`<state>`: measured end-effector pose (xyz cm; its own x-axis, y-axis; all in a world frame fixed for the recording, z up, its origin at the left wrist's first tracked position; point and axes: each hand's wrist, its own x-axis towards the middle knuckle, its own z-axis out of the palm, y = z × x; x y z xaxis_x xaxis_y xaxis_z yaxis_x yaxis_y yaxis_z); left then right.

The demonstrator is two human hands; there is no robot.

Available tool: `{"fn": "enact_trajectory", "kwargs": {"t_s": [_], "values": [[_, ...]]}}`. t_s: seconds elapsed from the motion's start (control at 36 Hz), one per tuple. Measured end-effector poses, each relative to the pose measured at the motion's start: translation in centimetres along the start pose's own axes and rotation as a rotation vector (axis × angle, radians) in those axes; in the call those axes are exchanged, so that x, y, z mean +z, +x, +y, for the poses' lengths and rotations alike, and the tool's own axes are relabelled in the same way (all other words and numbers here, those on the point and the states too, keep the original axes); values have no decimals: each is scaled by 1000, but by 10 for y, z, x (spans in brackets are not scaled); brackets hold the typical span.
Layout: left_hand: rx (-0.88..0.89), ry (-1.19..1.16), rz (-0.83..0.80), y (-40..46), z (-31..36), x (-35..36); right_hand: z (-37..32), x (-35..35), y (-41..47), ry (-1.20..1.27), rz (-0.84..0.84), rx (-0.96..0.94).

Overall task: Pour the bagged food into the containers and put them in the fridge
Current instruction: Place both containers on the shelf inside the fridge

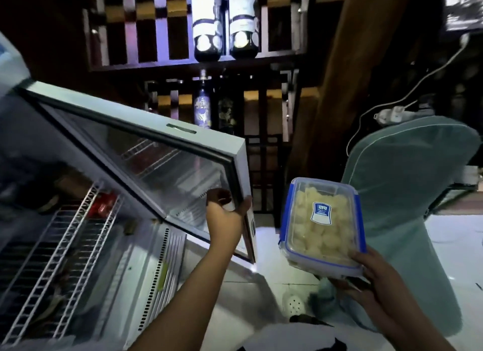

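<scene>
We see the fridge door (156,152) swung wide, a flat glass pane in a smooth white frame with a dark rubber seal running round its inner edge. Our left hand (226,212) grips the free edge of that door near its lower corner, fingers curled over the inner face and thumb on the outer rim. To the right of the door, apart from it, our right hand (371,280) holds the food container (322,224) from below and at its near end, fingers curled round the base and the thumb lying on the lid's near corner. The container is a rectangular box of clear plastic with rounded corners, a see-through lid edged in blue with blue clip flaps on its long sides, and a small blue-and-white sticker in the middle of the lid. Through the lid we see pale yellow, lumpy pieces packed close together.

Left of the door and below it, the fridge cavity (146,259) opens with smooth white walls and a slotted vent strip. White wire shelves (60,259) run across it, thin rods in a grid, and a red can (103,205) lies at their far end. Beyond the door stands a dark wooden rack (183,63) with slatted compartments holding glossy dark bottles (207,24) with pale labels. Right of the container a chair in a soft pale green fabric cover (407,193) with piped edging rises from the light tiled floor (269,248).
</scene>
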<state>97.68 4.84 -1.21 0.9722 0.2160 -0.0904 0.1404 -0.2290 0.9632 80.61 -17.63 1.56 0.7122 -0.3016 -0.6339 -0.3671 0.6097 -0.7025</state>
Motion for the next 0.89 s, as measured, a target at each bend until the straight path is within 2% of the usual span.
{"fn": "enact_trajectory", "kwargs": {"t_s": [0.28,0.56,0.72,0.89], "values": [[-75,26,179,108,36,117,-60,-23,63,-49,-32,-32],[-120,220,266,172,74,163,-84,-39,93,-68,-74,-45],[-141,197,215,186,76,162,-83,-32,105,-77,-108,-7],[-23,145,55,158,72,115,-81,-8,122,-158,-177,78]]}}
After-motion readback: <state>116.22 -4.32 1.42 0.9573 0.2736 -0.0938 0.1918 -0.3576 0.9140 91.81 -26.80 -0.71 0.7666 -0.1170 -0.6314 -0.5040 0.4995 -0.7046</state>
